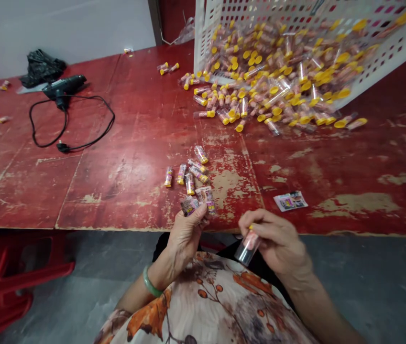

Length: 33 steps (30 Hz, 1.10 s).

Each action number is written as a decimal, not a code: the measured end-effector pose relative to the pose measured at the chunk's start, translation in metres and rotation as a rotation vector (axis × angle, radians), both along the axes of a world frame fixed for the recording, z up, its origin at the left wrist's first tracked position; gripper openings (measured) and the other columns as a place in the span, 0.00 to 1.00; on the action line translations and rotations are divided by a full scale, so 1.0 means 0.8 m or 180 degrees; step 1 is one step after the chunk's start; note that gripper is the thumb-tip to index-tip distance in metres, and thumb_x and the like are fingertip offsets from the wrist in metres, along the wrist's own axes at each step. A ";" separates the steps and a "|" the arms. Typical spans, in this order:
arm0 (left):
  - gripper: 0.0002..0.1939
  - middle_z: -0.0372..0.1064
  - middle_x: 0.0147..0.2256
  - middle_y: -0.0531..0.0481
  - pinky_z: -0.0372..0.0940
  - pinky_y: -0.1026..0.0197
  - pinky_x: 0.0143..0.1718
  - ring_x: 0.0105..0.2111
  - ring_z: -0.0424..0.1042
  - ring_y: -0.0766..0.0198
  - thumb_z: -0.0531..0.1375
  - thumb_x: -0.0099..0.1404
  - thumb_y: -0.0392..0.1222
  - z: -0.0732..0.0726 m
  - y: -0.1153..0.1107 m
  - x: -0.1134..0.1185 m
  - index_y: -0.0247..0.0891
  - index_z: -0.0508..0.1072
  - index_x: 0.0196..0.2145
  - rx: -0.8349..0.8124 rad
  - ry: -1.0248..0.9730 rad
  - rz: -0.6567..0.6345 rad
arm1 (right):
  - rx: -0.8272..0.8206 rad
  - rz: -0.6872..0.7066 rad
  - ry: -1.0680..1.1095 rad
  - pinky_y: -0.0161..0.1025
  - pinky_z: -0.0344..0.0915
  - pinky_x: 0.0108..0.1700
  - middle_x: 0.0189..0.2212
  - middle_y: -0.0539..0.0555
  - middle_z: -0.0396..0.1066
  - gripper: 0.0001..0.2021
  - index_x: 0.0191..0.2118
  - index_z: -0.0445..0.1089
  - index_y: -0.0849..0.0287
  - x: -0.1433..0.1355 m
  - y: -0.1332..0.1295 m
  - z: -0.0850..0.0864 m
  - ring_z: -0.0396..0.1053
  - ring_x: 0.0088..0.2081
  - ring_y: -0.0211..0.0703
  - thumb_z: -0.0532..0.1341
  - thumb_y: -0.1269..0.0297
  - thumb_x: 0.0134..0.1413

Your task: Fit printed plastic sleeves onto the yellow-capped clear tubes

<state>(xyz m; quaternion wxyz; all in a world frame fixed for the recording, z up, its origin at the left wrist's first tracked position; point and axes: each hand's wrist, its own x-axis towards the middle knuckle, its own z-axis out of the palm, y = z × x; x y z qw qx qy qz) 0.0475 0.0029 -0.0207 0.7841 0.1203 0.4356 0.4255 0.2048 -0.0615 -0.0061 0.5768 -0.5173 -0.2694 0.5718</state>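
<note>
My left hand (187, 232) pinches printed plastic sleeves (206, 198) between thumb and fingers at the table's front edge. In my right hand (278, 241) is a clear tube (248, 246) with a yellow cap, tilted, its clear end pointing down towards my lap. Pinkish contents show inside it near the cap. Just beyond my left hand lie several small tubes in printed sleeves (189, 183). A flat printed sleeve (290, 201) rests on the table beyond my right hand.
A white perforated basket (385, 62) lies tipped at the back right, with many yellow-capped tubes (238, 102) spilling onto the red table (134, 167). A black heat gun (64, 88) with a looped cord and a black plastic bag (41, 67) sit back left. Red stools (34, 272) stand below.
</note>
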 end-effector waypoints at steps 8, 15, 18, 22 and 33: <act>0.13 0.75 0.29 0.50 0.66 0.63 0.34 0.28 0.71 0.67 0.70 0.48 0.39 0.001 -0.008 0.009 0.33 0.76 0.32 0.0080 -0.0096 -0.0221 | -0.0449 0.0094 -0.0164 0.33 0.61 0.24 0.21 0.49 0.70 0.10 0.32 0.74 0.59 -0.043 0.015 -0.025 0.63 0.21 0.35 0.66 0.57 0.46; 0.13 0.75 0.27 0.50 0.67 0.62 0.28 0.25 0.72 0.65 0.71 0.47 0.40 0.003 0.002 0.002 0.32 0.76 0.30 0.0102 0.0187 -0.0355 | -0.0375 0.0564 -0.0513 0.32 0.57 0.21 0.15 0.48 0.66 0.10 0.24 0.73 0.60 -0.020 0.036 -0.022 0.61 0.17 0.33 0.66 0.58 0.46; 0.14 0.75 0.28 0.50 0.68 0.62 0.32 0.26 0.73 0.66 0.72 0.44 0.38 0.004 0.008 0.003 0.32 0.75 0.30 0.0051 0.0153 -0.0001 | -0.0308 0.0446 -0.0311 0.30 0.58 0.20 0.19 0.48 0.68 0.10 0.30 0.74 0.60 -0.007 0.029 -0.016 0.62 0.19 0.32 0.66 0.58 0.47; 0.14 0.75 0.27 0.50 0.69 0.62 0.32 0.25 0.73 0.65 0.72 0.44 0.37 0.007 0.010 0.007 0.32 0.75 0.30 -0.0156 -0.0104 0.0220 | 0.0259 -0.0206 -0.0138 0.30 0.56 0.18 0.26 0.49 0.68 0.08 0.34 0.71 0.58 0.003 0.010 -0.010 0.60 0.19 0.30 0.66 0.61 0.48; 0.11 0.74 0.26 0.53 0.67 0.66 0.24 0.23 0.71 0.69 0.71 0.45 0.32 0.016 0.001 0.013 0.33 0.75 0.28 -0.0572 -0.0391 0.0265 | 0.1238 -0.0702 -0.0762 0.37 0.71 0.29 0.39 0.53 0.65 0.06 0.38 0.68 0.57 -0.017 -0.008 -0.027 0.69 0.30 0.37 0.61 0.70 0.53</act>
